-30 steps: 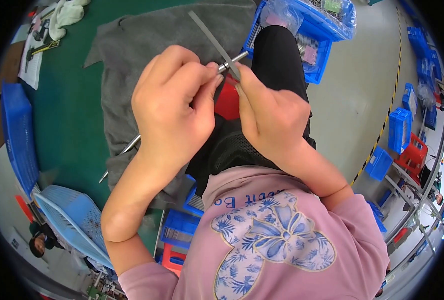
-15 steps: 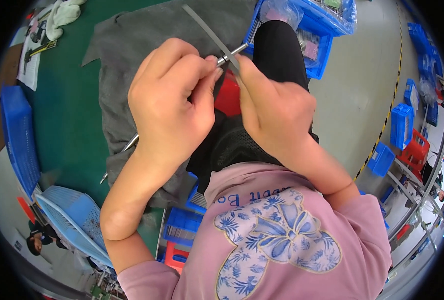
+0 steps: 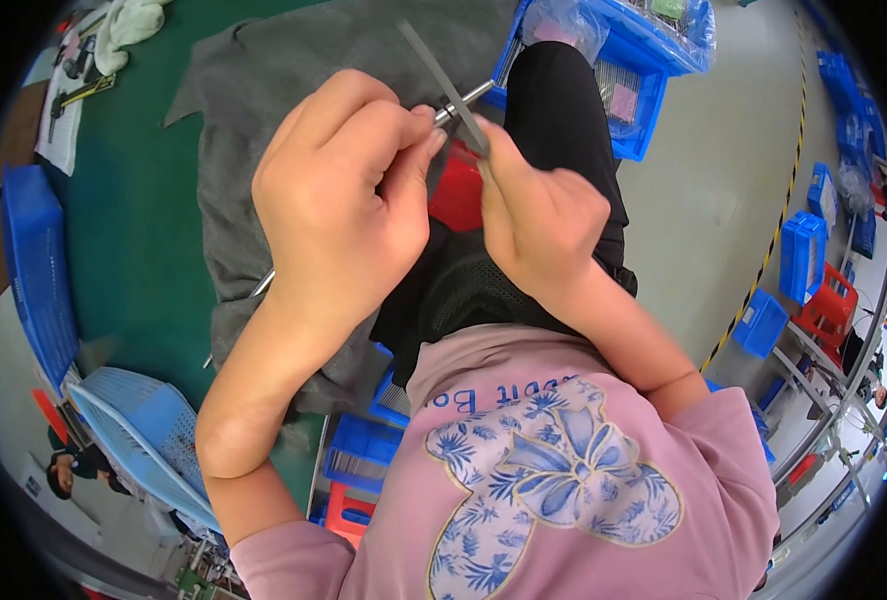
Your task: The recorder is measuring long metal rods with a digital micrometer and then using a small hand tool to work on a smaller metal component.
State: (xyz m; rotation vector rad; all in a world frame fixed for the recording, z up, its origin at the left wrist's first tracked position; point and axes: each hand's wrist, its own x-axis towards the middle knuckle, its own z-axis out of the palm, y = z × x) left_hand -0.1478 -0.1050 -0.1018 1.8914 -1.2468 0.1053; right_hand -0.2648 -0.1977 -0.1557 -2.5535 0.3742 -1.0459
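Observation:
Pinched between my left hand's (image 3: 339,190) thumb and fingers is a thin shiny metal rod (image 3: 480,92), its tip pointing up and to the right. Another length of metal rod (image 3: 263,284) shows beside my left forearm; whether it is the same piece is hidden by the hand. My right hand (image 3: 544,215) is closed on a flat grey file (image 3: 428,56), thumb along its lower end. The file lies across the rod near the rod's tip, just right of my left fingertips. Beneath both hands are a grey cloth (image 3: 234,120) and something red (image 3: 456,190).
Blue bins (image 3: 647,110) of thin metal rods and plastic bags stand beyond my right knee. A green tabletop (image 3: 129,230) stretches left, with a blue basket (image 3: 39,270) and a light-blue basket (image 3: 134,410) at its edge. A red stool (image 3: 829,303) stands far right.
The file has slid a little down and right across the rod, and my right hand has shifted slightly left and down. My left hand keeps its hold on the rod almost in place.

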